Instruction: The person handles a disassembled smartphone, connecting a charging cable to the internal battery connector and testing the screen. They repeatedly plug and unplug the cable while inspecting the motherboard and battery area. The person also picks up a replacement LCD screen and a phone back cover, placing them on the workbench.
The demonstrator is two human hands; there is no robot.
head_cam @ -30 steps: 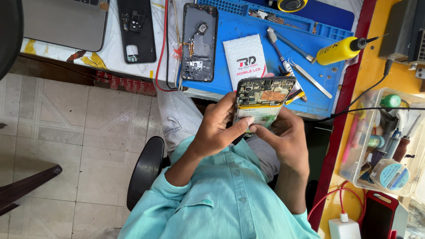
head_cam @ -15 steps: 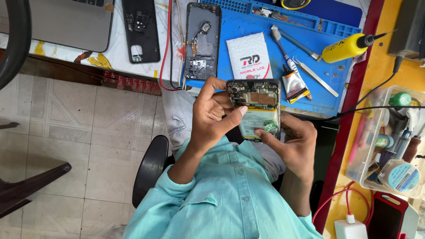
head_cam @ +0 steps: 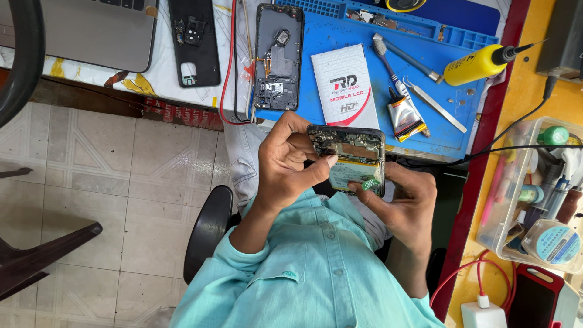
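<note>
An opened phone [head_cam: 347,152], back cover off, shows its circuit board and pale battery. I hold it above my lap, just in front of the bench edge. My left hand [head_cam: 285,164] grips its left edge, with the thumb lying across the battery. My right hand [head_cam: 405,195] supports the lower right corner. Its thumb and forefinger pinch a small green tab [head_cam: 371,183] at the battery's corner.
On the blue work mat [head_cam: 467,130] lie a second phone frame [head_cam: 278,58], a white parts packet [head_cam: 345,85], a glue tube [head_cam: 404,118], tweezers [head_cam: 434,103], a brush [head_cam: 401,58] and a yellow bottle [head_cam: 477,64]. A black back cover [head_cam: 194,39] and laptop [head_cam: 91,27] sit left. A plastic tray [head_cam: 534,194] of tools stands right.
The phone has come a little lower and nearer my body, turning flatter to the camera. My right fingers have closed on the green tab at the battery's corner.
</note>
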